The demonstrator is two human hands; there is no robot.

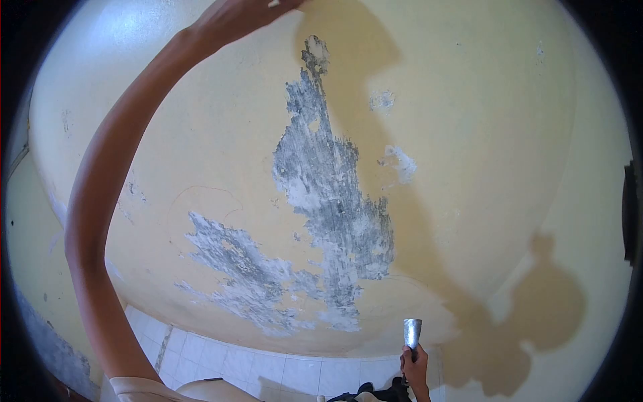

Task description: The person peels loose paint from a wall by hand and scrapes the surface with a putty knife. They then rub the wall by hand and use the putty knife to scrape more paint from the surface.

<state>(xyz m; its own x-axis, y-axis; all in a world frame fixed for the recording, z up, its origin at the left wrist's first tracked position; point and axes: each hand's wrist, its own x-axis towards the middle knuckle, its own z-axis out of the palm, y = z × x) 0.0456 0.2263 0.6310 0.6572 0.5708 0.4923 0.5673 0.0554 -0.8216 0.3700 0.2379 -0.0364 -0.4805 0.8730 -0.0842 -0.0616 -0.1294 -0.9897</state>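
Observation:
My right hand (416, 367) is low in the view, right of centre, with its fingers wrapped round the dark handle of a metal scraper (412, 332), whose blade points up. My left arm rises along the left side and reaches to the top edge. Only part of my left hand (284, 5) shows there, near the wall, and its fingers are out of frame. Between the hands, the yellow wall (462, 134) has a large grey patch (321, 167) of bared surface. A second grey patch (241, 264) spreads to the lower left, and flaked spots lie to the right.
White floor tiles (268, 368) run along the wall's foot, with my dark shoes (366, 387) at the bottom. Shadows fall on the wall at the right. A dark object (628, 213) sits at the right edge. Another worn wall section (50, 342) is at the lower left.

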